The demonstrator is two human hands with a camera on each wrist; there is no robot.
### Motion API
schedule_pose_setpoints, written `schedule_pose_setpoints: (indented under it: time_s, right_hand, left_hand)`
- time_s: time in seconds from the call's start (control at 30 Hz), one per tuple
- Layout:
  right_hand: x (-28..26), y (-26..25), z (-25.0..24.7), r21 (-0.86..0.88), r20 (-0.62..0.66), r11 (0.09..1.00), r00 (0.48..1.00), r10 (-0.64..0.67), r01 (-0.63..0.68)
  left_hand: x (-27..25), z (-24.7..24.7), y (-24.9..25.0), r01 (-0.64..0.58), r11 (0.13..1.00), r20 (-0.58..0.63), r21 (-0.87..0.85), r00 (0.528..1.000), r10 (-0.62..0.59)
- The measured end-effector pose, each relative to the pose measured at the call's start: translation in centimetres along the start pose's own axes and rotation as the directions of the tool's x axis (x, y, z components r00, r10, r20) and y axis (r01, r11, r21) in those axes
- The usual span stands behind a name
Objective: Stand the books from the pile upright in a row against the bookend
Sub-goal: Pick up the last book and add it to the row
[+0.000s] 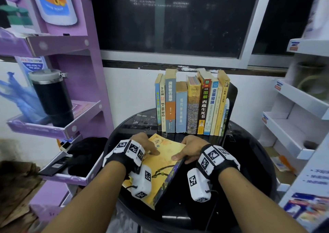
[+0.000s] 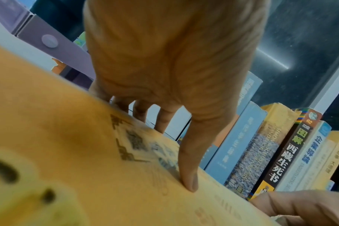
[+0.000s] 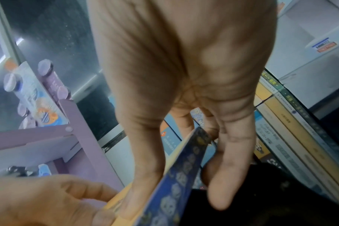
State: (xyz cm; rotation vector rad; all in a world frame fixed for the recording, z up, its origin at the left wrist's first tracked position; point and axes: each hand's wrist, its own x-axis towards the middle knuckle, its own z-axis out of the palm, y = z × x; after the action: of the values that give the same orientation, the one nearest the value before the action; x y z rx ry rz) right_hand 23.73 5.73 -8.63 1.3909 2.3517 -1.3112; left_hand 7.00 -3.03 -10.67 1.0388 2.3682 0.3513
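A yellow book (image 1: 165, 163) with a blue-purple spine is tilted over the black round table (image 1: 245, 165), its spine edge raised on the right. My left hand (image 1: 147, 147) grips its far left edge, with the thumb (image 2: 190, 183) pressing on the cover. My right hand (image 1: 185, 152) pinches the spine (image 3: 184, 175), thumb on the cover and fingers behind it. Behind the hands, a row of books (image 1: 192, 106) stands upright at the back of the table. Its right end leans on a black bookend (image 1: 232, 99).
A purple cardboard shelf unit (image 1: 74, 122) stands close on the left, holding a black tumbler (image 1: 53, 97) and dark cloth (image 1: 85, 154). White shelves (image 1: 293, 125) flank the right. Bits of tape (image 1: 142, 120) lie on the table left of the row.
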Motion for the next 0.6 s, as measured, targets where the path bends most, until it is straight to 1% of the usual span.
schedule_pose_setpoints:
  time_s: [0.07, 0.2, 0.27, 0.37, 0.47, 0.53, 0.6]
  right_hand:
    - [-0.4, 0.1, -0.4, 0.132, -0.003, 0.991, 1.000, -0.030, 0.030]
    - [-0.6, -0.1, -1.8, 0.295, -0.116, 0.939, 0.982, -0.149, 0.178]
    - [-1.0, -0.3, -2.8, 0.351, -0.160, 0.906, 0.969, -0.189, 0.235]
    - [-2.2, -0.4, -4.2, 0.425, -0.181, 0.852, 0.951, -0.251, 0.306]
    - [-3.7, -0.3, -5.4, 0.445, -0.194, 0.827, 0.938, -0.286, 0.344]
    - [-4.5, 0.1, -6.2, 0.394, -0.199, 0.842, 0.928, -0.314, 0.369]
    - [-5.3, 0.6, -7.0, 0.345, -0.221, 0.847, 0.912, -0.347, 0.406]
  left_hand:
    - [-0.1, -0.5, 0.0, -0.004, 0.997, 0.032, -0.073, 0.999, 0.006]
    - [-0.4, -1.7, -0.2, -0.027, 0.963, 0.092, -0.269, 0.994, 0.054]
    - [-0.5, -2.1, 0.1, -0.084, 0.926, 0.080, -0.369, 0.989, 0.121]
    - [-1.8, -2.3, 1.8, -0.179, 0.845, 0.029, -0.504, 0.974, 0.224]
    - [-2.8, -2.2, 3.7, -0.268, 0.743, -0.032, -0.614, 0.948, 0.316]
    - [-3.0, -2.1, 4.8, -0.315, 0.685, -0.064, -0.657, 0.928, 0.366]
    - [-3.1, -1.9, 6.0, -0.353, 0.652, -0.072, -0.671, 0.907, 0.416]
